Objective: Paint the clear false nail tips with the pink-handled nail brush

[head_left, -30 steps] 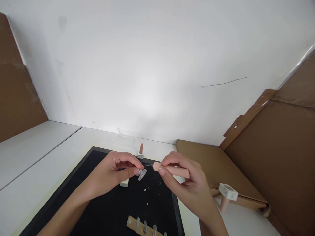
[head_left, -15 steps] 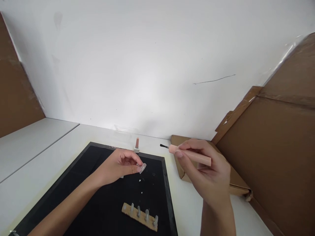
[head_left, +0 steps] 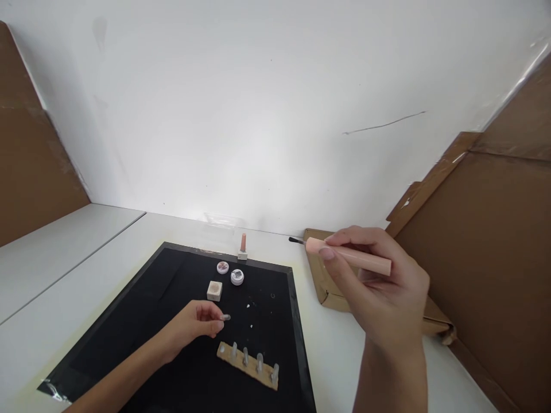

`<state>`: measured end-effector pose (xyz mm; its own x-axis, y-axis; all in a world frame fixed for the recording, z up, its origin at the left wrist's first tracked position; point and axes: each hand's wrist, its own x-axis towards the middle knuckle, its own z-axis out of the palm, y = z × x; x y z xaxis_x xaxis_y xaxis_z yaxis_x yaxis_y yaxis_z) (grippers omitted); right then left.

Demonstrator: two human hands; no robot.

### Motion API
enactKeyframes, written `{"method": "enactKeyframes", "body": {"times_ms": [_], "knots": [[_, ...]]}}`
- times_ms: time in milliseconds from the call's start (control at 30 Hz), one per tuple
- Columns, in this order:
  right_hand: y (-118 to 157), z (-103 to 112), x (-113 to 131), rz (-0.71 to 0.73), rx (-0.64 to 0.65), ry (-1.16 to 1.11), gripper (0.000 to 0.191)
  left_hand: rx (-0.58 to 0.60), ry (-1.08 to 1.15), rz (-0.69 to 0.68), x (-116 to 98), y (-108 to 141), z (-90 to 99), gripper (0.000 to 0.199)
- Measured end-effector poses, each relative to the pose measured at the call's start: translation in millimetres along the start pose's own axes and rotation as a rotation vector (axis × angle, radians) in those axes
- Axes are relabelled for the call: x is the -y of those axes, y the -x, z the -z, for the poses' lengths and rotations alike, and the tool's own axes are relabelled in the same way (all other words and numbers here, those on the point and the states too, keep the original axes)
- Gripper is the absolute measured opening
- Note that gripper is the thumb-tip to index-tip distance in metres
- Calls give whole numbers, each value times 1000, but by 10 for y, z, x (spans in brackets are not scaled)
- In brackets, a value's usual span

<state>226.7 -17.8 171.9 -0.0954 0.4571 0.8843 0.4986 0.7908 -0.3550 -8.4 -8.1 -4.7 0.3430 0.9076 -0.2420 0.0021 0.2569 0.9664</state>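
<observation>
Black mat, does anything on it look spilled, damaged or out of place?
Slightly: two small white specks lie loose on the right half of the black mat, like stray crumbs. At its near left corner, a crinkled shiny patch, perhaps tape, looks untidy.

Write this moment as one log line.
left hand: pinching small clear plastic-looking piece | right hand: holding pale pink cylindrical handle, black brush tip exposed | black rectangular mat: tan cardboard-like strip

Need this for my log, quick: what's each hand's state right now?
Left hand: closed, pinching a small clear piece.
Right hand: closed, holding a pink-handled brush.
</observation>
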Motion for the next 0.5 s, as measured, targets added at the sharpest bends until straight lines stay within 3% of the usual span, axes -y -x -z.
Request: {"method": "enactKeyframes", "body": {"times_ms": [200, 500], "knots": [[3, -5, 8, -20, -30, -26, 17, -72, -60, 20, 319, 19, -23, 45], [18, 53, -11, -9, -56, -24, 19, -149, -242, -10, 402, 62, -102, 28]]}}
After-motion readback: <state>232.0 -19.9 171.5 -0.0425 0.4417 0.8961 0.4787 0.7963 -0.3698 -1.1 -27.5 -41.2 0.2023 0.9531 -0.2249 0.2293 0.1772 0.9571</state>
